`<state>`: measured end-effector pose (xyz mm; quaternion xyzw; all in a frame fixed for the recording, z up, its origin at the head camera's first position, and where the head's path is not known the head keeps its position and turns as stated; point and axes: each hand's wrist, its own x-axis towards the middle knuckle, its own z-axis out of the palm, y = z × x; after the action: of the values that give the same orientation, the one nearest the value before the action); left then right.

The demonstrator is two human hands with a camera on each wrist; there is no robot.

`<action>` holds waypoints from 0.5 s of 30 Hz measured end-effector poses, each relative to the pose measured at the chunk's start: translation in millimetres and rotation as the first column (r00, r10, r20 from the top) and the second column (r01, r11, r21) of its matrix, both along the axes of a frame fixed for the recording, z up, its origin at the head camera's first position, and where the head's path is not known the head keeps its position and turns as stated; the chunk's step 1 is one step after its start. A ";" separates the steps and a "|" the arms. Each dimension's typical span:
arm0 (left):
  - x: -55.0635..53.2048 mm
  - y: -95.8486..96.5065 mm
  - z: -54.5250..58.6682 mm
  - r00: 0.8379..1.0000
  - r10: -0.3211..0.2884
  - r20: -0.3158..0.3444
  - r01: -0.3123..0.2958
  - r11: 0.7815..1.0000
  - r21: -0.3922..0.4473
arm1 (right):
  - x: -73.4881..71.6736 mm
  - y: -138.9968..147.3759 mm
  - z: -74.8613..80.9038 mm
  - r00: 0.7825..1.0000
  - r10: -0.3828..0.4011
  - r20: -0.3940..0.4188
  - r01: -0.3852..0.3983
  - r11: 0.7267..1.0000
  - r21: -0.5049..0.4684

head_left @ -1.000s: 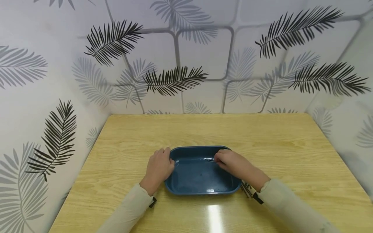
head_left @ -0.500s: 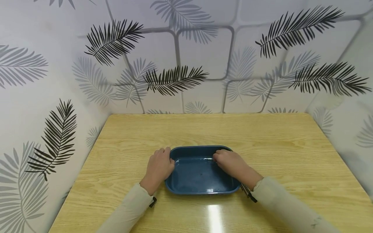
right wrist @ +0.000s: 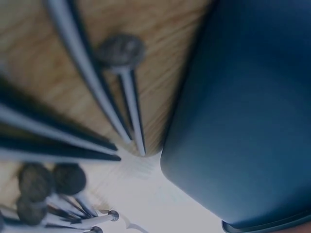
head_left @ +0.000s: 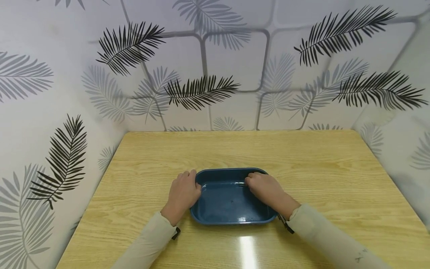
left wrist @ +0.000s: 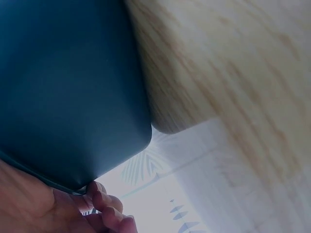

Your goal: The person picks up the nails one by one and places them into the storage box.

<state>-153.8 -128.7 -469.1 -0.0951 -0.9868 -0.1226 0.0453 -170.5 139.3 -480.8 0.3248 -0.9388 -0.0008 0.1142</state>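
A dark blue oblong plastic tub sits on the table. My left hand grips its left rim; the left wrist view has the fingers curled at the tub's lip. Over the right rim my right hand reaches inside, fingers curled. From its fingertips a thin nail sticks out to the left, close to the tub's far inner side; the hand hides its rest and how many there are. Several more nails with round heads lie on the table just right of the tub, mostly covered by my right forearm in the head view.
The wood-grain table stretches around the tub on all sides. Leaf-patterned walls stand behind and at both sides. Black straps show at the wrists.
Inside the tub my right hand has shifted slightly left, its forearm moving left too and covering more of the loose nails. The left hand and the tub stay in place.
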 end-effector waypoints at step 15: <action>-0.2 1.1 0.7 1.000 0.011 0.019 -0.011 1.000 0.000 | 0.2 1.0 2.9 0.999 0.006 0.046 -0.002 0.997 -0.076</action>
<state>-154.1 -127.6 -468.4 -0.0886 -0.9877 -0.1234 0.0364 -170.3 140.4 -477.9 0.3220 -0.9399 0.0424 0.1049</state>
